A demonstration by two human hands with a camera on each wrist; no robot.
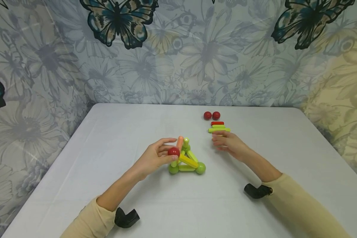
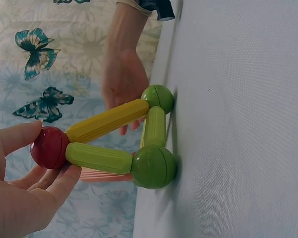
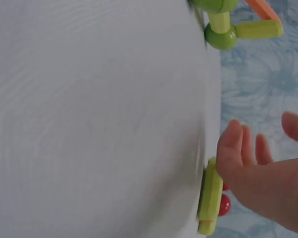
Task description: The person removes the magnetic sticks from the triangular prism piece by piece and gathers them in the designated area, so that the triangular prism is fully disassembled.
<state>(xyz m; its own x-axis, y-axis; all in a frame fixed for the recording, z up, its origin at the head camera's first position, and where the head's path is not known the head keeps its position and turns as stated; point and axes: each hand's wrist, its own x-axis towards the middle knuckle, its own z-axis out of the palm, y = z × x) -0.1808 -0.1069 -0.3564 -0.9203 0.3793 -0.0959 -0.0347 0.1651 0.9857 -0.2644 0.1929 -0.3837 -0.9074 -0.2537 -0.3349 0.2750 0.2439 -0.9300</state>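
Note:
My left hand [image 1: 154, 157] holds a red ball [image 1: 174, 151] between thumb and fingers. The ball tops a small frame of rods and balls on the table. A yellow rod [image 2: 107, 120] and a green rod [image 2: 99, 157] run from it down to green balls [image 2: 154, 167]. Behind them an orange rod [image 1: 180, 142] leans out, and an upright green rod [image 1: 186, 141] stands on the far green ball. My right hand [image 1: 233, 145], holding nothing, hovers with relaxed fingers just nearer me than a long green rod [image 1: 215, 130]. In the right wrist view its fingers partly hide the loose pieces.
Beyond the long rod lie a short green rod [image 1: 218, 126] and a red rod [image 1: 217, 123]. Two red balls [image 1: 207, 115] sit farther back on the white table [image 1: 131, 125]. A patterned wall covering [image 1: 178, 72] rises behind the far edge.

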